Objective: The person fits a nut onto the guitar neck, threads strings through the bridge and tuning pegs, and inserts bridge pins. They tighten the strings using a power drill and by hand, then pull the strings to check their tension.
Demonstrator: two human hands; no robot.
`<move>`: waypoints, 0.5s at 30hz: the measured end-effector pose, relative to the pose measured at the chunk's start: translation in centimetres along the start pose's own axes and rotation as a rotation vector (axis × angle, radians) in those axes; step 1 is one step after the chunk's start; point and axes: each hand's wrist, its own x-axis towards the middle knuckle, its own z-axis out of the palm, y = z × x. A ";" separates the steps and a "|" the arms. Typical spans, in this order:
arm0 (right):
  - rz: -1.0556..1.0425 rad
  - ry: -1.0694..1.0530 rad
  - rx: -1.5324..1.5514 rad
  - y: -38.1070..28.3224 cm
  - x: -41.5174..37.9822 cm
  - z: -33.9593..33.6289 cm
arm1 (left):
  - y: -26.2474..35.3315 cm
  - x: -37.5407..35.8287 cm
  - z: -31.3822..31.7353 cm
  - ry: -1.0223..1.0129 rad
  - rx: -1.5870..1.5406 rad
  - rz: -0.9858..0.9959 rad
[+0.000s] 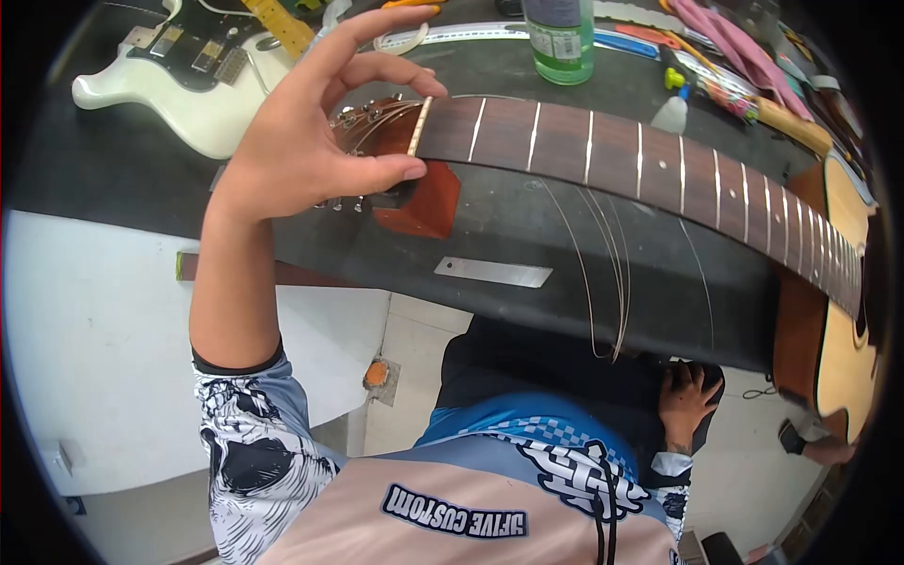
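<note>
My left hand spans the head end of an acoustic guitar's neck. Its thumb and a fingertip pinch the pale nut from its two ends. To the right runs the dark fretboard, with no strings over it. Loose strings hang below the neck and past the bench edge. Behind my left hand, the headstock with its tuners is partly hidden. A reddish-brown block sits beneath the neck there. My right hand lies on my dark-clothed thigh, fingers spread, holding nothing.
A flat metal blade lies near the edge of the dark bench. White electric guitar lies back left; a green bottle stands behind the neck. Tools and a pink cloth crowd the back right. The guitar body is at right.
</note>
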 end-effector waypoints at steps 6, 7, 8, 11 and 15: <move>-0.123 0.125 -0.070 0.8 1.7 3.1 | -0.8 -0.3 0.3 0.046 0.024 0.020; -0.160 0.149 -0.067 0.9 1.7 3.1 | -0.8 -0.5 0.3 0.056 0.056 0.041; -0.197 0.172 -0.062 1.1 1.8 3.2 | -0.8 -0.8 0.4 0.094 0.044 0.022; -0.311 0.192 0.050 2.5 2.9 5.2 | -0.6 -1.5 1.0 0.195 0.042 -0.042; -0.372 0.203 0.086 3.9 3.7 6.7 | -0.2 -2.9 2.3 0.304 0.095 -0.082</move>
